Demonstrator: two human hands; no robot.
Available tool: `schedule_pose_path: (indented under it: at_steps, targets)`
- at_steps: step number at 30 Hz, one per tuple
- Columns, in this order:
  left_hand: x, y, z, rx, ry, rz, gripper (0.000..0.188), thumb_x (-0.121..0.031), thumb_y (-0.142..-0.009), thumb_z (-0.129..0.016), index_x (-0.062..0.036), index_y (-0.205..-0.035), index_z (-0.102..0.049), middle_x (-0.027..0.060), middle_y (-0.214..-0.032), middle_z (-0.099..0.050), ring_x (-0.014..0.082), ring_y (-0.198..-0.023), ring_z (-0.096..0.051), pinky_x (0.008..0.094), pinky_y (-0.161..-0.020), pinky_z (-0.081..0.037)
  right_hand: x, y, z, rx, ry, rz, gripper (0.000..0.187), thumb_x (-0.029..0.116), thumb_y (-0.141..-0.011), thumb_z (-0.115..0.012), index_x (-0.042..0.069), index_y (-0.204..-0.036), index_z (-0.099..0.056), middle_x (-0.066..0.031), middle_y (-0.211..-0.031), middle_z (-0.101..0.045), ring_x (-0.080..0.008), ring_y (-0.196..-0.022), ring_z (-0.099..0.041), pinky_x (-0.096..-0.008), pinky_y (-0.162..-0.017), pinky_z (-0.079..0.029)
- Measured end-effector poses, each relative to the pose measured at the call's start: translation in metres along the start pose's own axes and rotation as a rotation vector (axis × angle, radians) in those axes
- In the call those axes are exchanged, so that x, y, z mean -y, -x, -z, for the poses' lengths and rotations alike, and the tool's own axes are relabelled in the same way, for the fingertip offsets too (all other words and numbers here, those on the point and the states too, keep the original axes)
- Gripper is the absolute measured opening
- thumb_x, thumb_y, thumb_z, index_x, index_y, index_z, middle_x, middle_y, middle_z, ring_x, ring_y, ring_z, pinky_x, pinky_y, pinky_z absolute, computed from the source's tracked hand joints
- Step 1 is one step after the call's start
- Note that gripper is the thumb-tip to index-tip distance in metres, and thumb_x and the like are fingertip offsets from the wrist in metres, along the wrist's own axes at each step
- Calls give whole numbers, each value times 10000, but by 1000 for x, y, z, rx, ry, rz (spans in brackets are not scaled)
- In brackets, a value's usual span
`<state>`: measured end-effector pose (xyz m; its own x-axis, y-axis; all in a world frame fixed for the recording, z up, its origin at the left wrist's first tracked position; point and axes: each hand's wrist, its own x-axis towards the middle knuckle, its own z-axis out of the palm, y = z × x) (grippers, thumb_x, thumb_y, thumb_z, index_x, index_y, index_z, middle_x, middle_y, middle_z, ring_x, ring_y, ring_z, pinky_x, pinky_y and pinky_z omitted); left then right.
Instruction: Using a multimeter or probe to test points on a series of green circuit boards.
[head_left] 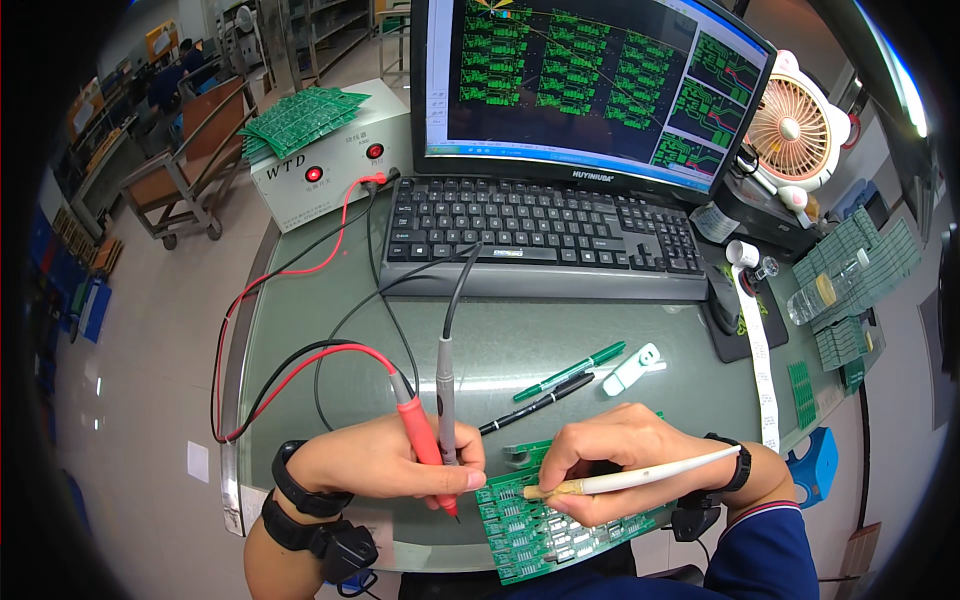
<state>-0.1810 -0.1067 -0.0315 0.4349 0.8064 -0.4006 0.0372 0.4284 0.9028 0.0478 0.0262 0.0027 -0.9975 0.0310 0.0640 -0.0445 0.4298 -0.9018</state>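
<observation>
My left hand [380, 462] is closed around two test probes side by side. One is a red probe [421, 438] with its metal tip pointing down, just left of the green circuit board panel [508, 552]. The other, a grey probe [446, 385], stands nearly upright in the same grip, its lower end partly hidden by my fingers. Over the panel my right hand [620, 450] pinches a slim white-handled brush [655, 473], whose tan end is low over the board's left half. Part of the panel is covered by that hand.
Behind my hands are a green pen [570, 371], a black pen [540, 402] and a white clip-like item [631, 370]. A black keyboard [540, 235] stands below the monitor [590, 90]. Probe leads run left to a white box [335, 165]. A label strip [762, 375] hangs at right.
</observation>
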Motion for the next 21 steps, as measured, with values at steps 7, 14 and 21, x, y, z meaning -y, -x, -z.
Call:
schedule_pose_path:
  at_steps: [7, 14, 21]
  targets:
    - [1, 0, -1, -8, 7, -8, 277, -299, -944, -615, -33, -873, -580, -8, -747, -584, 56, -702, -594, 211, -611, -502, -2, 0, -1, -6, 4, 7, 128, 119, -850, -663, 29, -905, -590, -74, -774, -656, -193, -683, -675, -296, -599, -527]
    - [4, 0, -1, -6, 15, -42, 281, -305, -946, -612, -37, -867, -584, -7, -724, -601, 55, -679, -589, 210, -594, -487, -5, 1, -2, -21, -45, 35, 144, 138, -867, -670, 30, -917, -589, -52, -760, -646, -142, -655, -647, -272, -571, -497]
    - [7, -9, -10, 14, -43, -46, 275, -317, -944, -621, -54, -863, -614, -30, -690, -601, 31, -578, -500, 203, -512, -396, 4, 7, 13, -251, -257, 61, 249, 217, -934, -634, 40, -1090, -557, -22, -852, -637, -50, -696, -557, -210, -619, -457]
